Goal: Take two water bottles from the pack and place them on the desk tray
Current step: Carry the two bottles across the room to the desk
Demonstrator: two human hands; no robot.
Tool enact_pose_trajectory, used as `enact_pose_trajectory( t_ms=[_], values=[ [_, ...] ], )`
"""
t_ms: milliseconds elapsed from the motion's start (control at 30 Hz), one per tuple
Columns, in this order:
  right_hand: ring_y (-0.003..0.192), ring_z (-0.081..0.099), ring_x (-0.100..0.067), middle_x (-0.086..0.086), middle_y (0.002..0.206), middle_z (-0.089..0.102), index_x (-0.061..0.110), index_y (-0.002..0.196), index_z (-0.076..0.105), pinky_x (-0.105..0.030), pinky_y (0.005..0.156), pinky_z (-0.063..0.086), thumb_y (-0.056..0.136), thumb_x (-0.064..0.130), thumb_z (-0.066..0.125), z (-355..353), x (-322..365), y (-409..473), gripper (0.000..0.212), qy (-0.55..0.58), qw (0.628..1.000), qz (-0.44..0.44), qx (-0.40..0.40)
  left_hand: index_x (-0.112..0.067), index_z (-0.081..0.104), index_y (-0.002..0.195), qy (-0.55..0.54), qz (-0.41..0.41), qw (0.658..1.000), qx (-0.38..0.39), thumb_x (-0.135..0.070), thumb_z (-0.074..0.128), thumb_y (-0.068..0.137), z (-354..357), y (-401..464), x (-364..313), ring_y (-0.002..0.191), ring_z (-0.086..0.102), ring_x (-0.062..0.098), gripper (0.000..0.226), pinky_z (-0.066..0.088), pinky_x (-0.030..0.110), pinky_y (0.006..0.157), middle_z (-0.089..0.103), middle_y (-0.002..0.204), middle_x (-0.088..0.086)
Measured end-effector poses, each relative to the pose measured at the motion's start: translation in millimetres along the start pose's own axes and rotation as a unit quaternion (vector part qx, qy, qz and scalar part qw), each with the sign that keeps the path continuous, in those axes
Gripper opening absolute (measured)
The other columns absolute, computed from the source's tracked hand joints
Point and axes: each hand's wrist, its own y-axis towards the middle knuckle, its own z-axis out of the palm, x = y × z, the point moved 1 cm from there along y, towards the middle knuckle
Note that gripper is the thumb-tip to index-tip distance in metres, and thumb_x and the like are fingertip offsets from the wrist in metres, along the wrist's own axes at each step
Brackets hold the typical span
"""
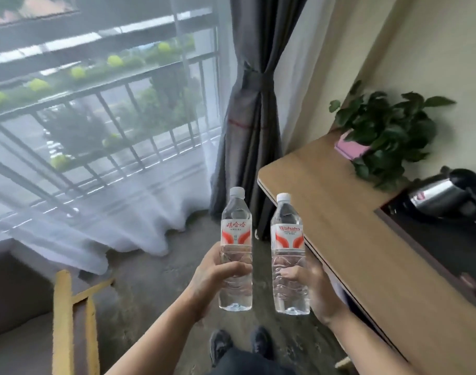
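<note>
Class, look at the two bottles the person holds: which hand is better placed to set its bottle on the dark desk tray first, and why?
Probably the right hand. Its bottle hangs beside the desk edge, nearer the dark tray; the left hand and its bottle are farther out, over the floor.

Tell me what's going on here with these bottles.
A person stands by a wooden desk, holding a sealed water bottle upright in each hand. The left hand grips the left bottle, and the right hand grips the right bottle. Both bottles are in the air above the floor, not yet set down. A dark tray with a kettle sits on the desk to the right.
</note>
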Motion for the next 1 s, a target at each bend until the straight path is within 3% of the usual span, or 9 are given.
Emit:
enact_pose_trajectory(
  t_ms=[100, 233, 400, 467, 567, 700, 800, 900, 1000],
  values=[
    [0.084, 0.076, -0.025, -0.009, 0.096, 0.077, 0.016, 0.119, 0.072, -0.033, 0.071, 0.064, 0.064, 0.031, 0.082, -21, -4, -23, 0.058, 0.032, 0.997, -0.019, -0.074, -0.010, 0.072, 0.122, 0.022, -0.011, 0.996, 0.087, -0.014, 0.082, 0.078, 22, 24, 1, 0.098, 0.078, 0.035, 0.045, 0.066, 0.047, 0.091, 0.079, 0.117, 0.029],
    [0.086, 0.071, -0.034, -0.013, 0.098, 0.074, 0.013, 0.125, 0.067, -0.043, 0.072, 0.061, 0.063, 0.031, 0.081, -44, -17, -60, 0.066, 0.064, 0.982, -0.028, -0.174, -0.007, 0.067, 0.113, 0.058, -0.040, 0.980, 0.188, -0.021, 0.086, 0.077, 55, 45, 8, 0.090, 0.068, 0.031, 0.043, 0.059, 0.050, 0.085, 0.073, 0.098, 0.012],
    [0.076, 0.075, -0.013, -0.004, 0.091, 0.077, 0.016, 0.121, 0.069, -0.025, 0.064, 0.061, 0.059, 0.037, 0.082, -60, -38, -110, 0.067, 0.094, 0.955, -0.036, -0.280, -0.008, 0.068, 0.111, 0.106, -0.067, 0.945, 0.302, -0.022, 0.087, 0.077, 100, 56, 17, 0.082, 0.071, 0.023, 0.041, 0.064, 0.038, 0.076, 0.073, 0.093, 0.008],
    [0.083, 0.077, -0.017, -0.001, 0.092, 0.081, 0.014, 0.121, 0.068, -0.023, 0.068, 0.062, 0.062, 0.036, 0.081, -67, -46, -126, 0.065, 0.100, 0.945, -0.046, -0.309, -0.007, 0.068, 0.112, 0.119, -0.076, 0.933, 0.330, -0.023, 0.087, 0.075, 119, 57, 18, 0.083, 0.072, 0.024, 0.044, 0.063, 0.038, 0.077, 0.073, 0.094, 0.010],
    [0.107, 0.079, -0.019, 0.002, 0.111, 0.085, 0.014, 0.125, 0.068, -0.023, 0.084, 0.062, 0.072, 0.031, 0.077, -79, -53, -144, 0.056, 0.108, 0.936, -0.056, -0.331, -0.003, 0.068, 0.112, 0.125, -0.096, 0.919, 0.361, -0.021, 0.087, 0.071, 149, 57, 21, 0.080, 0.071, 0.023, 0.049, 0.062, 0.034, 0.074, 0.072, 0.092, 0.011],
    [0.100, 0.079, -0.012, 0.002, 0.102, 0.084, 0.024, 0.113, 0.072, -0.042, 0.093, 0.051, 0.072, 0.031, 0.078, -102, -60, -155, 0.042, 0.123, 0.923, -0.052, -0.362, 0.002, 0.064, 0.111, 0.125, -0.116, 0.906, 0.388, -0.016, 0.087, 0.072, 186, 56, 22, 0.071, 0.070, 0.019, 0.049, 0.061, 0.029, 0.065, 0.071, 0.086, 0.008],
    [0.101, 0.081, -0.016, 0.000, 0.100, 0.083, 0.021, 0.119, 0.069, -0.044, 0.093, 0.055, 0.073, 0.028, 0.079, -126, -66, -157, 0.047, 0.136, 0.917, -0.054, -0.370, 0.003, 0.062, 0.108, 0.138, -0.115, 0.895, 0.407, -0.016, 0.086, 0.075, 213, 60, 20, 0.069, 0.068, 0.018, 0.045, 0.060, 0.028, 0.065, 0.069, 0.085, 0.009],
    [0.119, 0.074, -0.043, -0.017, 0.113, 0.078, 0.024, 0.122, 0.070, -0.054, 0.103, 0.062, 0.070, 0.026, 0.083, -152, -65, -156, 0.054, 0.166, 0.913, -0.052, -0.369, -0.001, 0.065, 0.104, 0.155, -0.117, 0.899, 0.393, -0.016, 0.087, 0.074, 236, 66, 24, 0.069, 0.067, 0.017, 0.040, 0.058, 0.028, 0.065, 0.068, 0.083, 0.005],
    [0.128, 0.062, -0.061, -0.036, 0.122, 0.066, 0.015, 0.127, 0.066, -0.074, 0.116, 0.045, 0.071, 0.019, 0.084, -181, -63, -158, 0.059, 0.179, 0.915, -0.062, -0.356, -0.017, 0.074, 0.103, 0.168, -0.114, 0.905, 0.374, -0.019, 0.087, 0.074, 258, 72, 29, 0.074, 0.071, 0.016, 0.033, 0.058, 0.031, 0.069, 0.073, 0.086, 0.001]
  ],
)
